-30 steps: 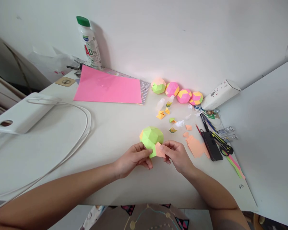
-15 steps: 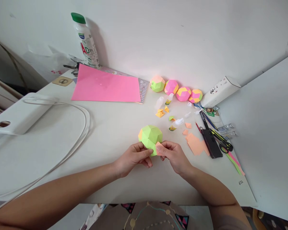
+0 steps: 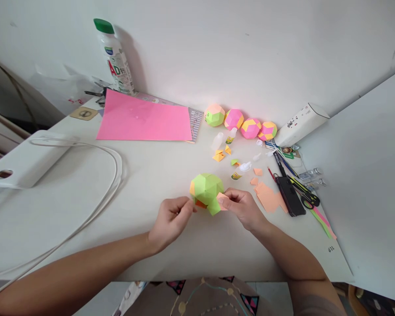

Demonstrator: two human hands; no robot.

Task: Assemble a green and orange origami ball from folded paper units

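A light-green faceted paper ball [image 3: 208, 186] is in front of me, with an orange facet on its left side. Its lower front has an opening showing orange inside, and a green flap hangs at the lower right. My right hand [image 3: 242, 206] pinches the ball at a salmon paper piece [image 3: 222, 201] on its right edge. At the ball's lower left edge is my left hand [image 3: 173, 221], fingers curled and thumb against the index finger. Whether anything sits in that pinch is hidden.
Several finished paper balls [image 3: 233, 119] line the wall. Glue bottles [image 3: 236, 174] and orange paper pieces [image 3: 219, 155] lie beyond the ball. Salmon paper [image 3: 268, 198], a black phone [image 3: 291, 197] and scissors [image 3: 311, 201] are right; pink paper [image 3: 145, 118] and a white cable [image 3: 115, 162] left.
My left hand has drawn back to the left from the ball's lower front, its fingers curling. The opening with orange inside now shows. My right hand keeps its pinch, shifted slightly right.
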